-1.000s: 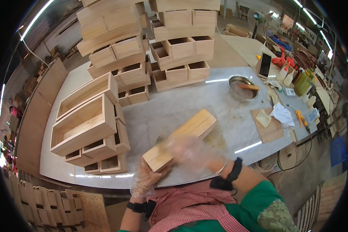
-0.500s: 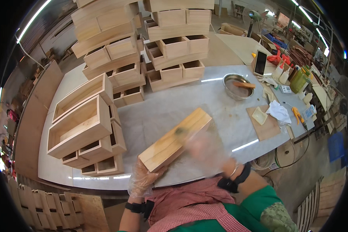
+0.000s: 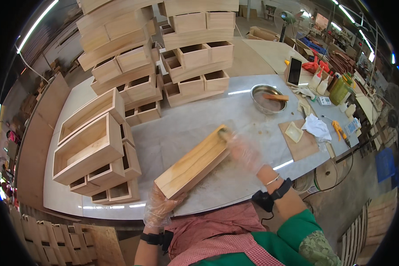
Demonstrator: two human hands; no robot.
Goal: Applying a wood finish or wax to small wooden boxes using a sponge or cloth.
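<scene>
A long wooden box (image 3: 193, 162) lies at a slant over the table, its flat pale-brown face up. My left hand (image 3: 159, 206), in a clear plastic glove, grips the box's near-left end from below. At the far-right end, my right hand (image 3: 246, 153), gloved the same way and somewhat blurred, presses a small dark greenish pad (image 3: 224, 133) on the upper face. What the pad is made of is too small to tell. Beside the box, dust or wet smears mark the grey table covering (image 3: 248, 173).
Open wooden boxes (image 3: 88, 148) are stacked at the left, with taller box stacks (image 3: 197, 55) behind. To the right stand a metal bowl (image 3: 269, 99) with a wooden-handled tool (image 3: 277, 97), a board (image 3: 297, 144) with a small dish (image 3: 294, 132), a white cloth (image 3: 317, 127), an orange-yellow tool (image 3: 339, 131) and bottles (image 3: 322, 85).
My right hand has slid the pad from the middle of the box's upper face to its far-right end. The left hand keeps its grip, and the view has shifted slightly.
</scene>
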